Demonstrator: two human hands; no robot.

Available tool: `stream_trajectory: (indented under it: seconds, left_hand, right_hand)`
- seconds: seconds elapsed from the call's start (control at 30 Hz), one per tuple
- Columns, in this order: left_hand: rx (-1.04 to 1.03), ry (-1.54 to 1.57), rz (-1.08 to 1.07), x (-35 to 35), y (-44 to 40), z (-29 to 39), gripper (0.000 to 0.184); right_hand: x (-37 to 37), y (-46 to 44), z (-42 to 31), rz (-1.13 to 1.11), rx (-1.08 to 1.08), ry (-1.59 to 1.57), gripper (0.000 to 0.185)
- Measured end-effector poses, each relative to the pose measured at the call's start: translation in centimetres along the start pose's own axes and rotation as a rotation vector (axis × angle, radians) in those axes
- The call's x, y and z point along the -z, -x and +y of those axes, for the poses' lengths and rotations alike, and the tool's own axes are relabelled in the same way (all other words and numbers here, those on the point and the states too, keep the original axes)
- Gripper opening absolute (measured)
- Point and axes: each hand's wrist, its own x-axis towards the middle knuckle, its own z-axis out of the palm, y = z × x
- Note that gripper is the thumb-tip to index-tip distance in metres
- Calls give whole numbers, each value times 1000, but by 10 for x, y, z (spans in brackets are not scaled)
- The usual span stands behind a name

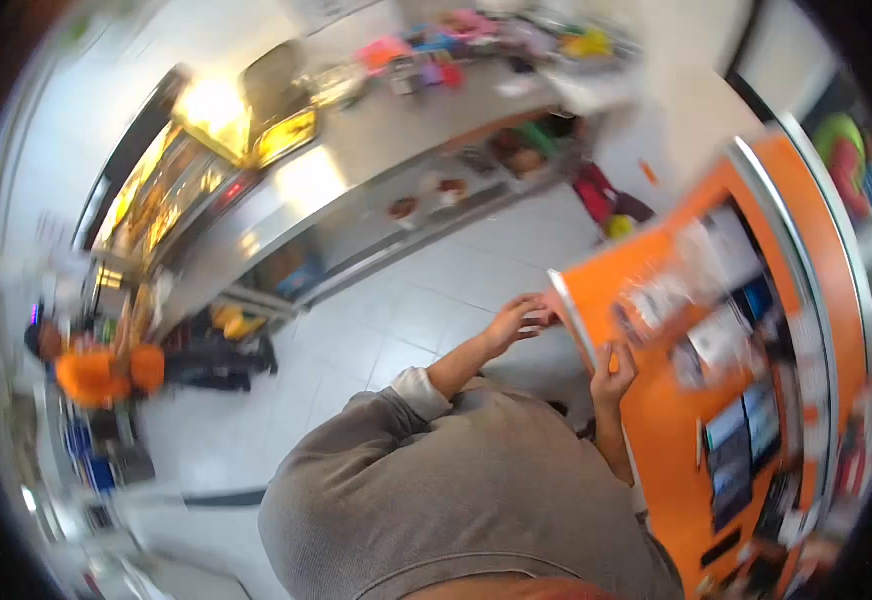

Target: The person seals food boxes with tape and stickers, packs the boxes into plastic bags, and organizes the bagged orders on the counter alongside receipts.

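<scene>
My left hand (516,325) is raised over the floor at the corner of an orange counter (646,400), its fingers apart and slightly bent, with nothing seen in it. A blurred pinkish thing lies just past its fingertips, too unclear to name. My right hand (612,374) is at the counter's near edge with its fingers curled in; whether something small is in them is hidden. Clear plastic packages (661,300) lie on the counter beyond my right hand. Farther right is a dark device with lit screens (741,450).
A long steel counter (386,140) with a lit food warmer (171,190) runs across the back. Food trays sit on its lower shelf. A person in an orange top (106,378) stands at the left. Tiled floor (356,330) lies between the counters.
</scene>
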Motion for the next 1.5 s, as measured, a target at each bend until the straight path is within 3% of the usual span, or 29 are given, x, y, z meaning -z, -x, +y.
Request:
stream_trajectory:
  seconds: [0.17, 0.3, 0.4, 0.57, 0.73, 0.87, 0.97, 1.07, 1.1, 1.17, 1.23, 1.37, 1.43, 1.5]
  left_hand:
    - [-269, 39, 94, 134, 89, 82, 47]
    - [-639, -5, -137, 190, 210, 184, 61]
    - [-984, -211, -416, 191, 316, 267, 78]
    - [-1328, -165, -588, 211, 398, 336, 64]
    - [-1568, 7, -452, 293, 405, 380, 56]
    - [-1674, 216, -219, 359, 403, 404, 56]
    - [-1785, 22, 74, 358, 417, 445, 63]
    - [-1982, 156, 245, 356, 413, 461, 58]
    - [-2127, 140, 215, 369, 410, 470, 56]
    - [-2440, -65, 75, 414, 416, 491, 50]
    - [-2441, -323, 132, 446, 448, 485, 47]
    - [-2012, -273, 666, 446, 544, 412, 43]
    - [-1968, -202, 738, 457, 572, 390, 43]
    - [-1981, -220, 659, 476, 608, 374, 43]
  right_hand:
    - [-175, -14, -64, -458, 95, -192, 23]
    - [-301, -12, -107, -750, -42, -304, 19]
    - [-393, -5, -126, -869, 61, -398, 14]
    - [-506, -8, -170, -1241, 129, -207, 15]
    - [-625, -40, -179, -1271, 223, -149, 17]
    - [-738, -76, -178, -1379, 255, -73, 15]
    - [-824, -79, -210, -1539, 320, -15, 17]
    - [-925, -50, -239, -1740, 559, -192, 19]
    - [-944, -38, -283, -1867, 641, -102, 18]
    - [-992, 9, -335, -1956, 908, -275, 17]
    - [-1020, 68, -400, -2063, 1016, -380, 21]
    - [-1019, 215, -490, -2170, 920, -523, 22]
    - [-1002, 283, -516, -2270, 983, -670, 24]
    - [-987, 349, -518, -2311, 1220, -609, 22]
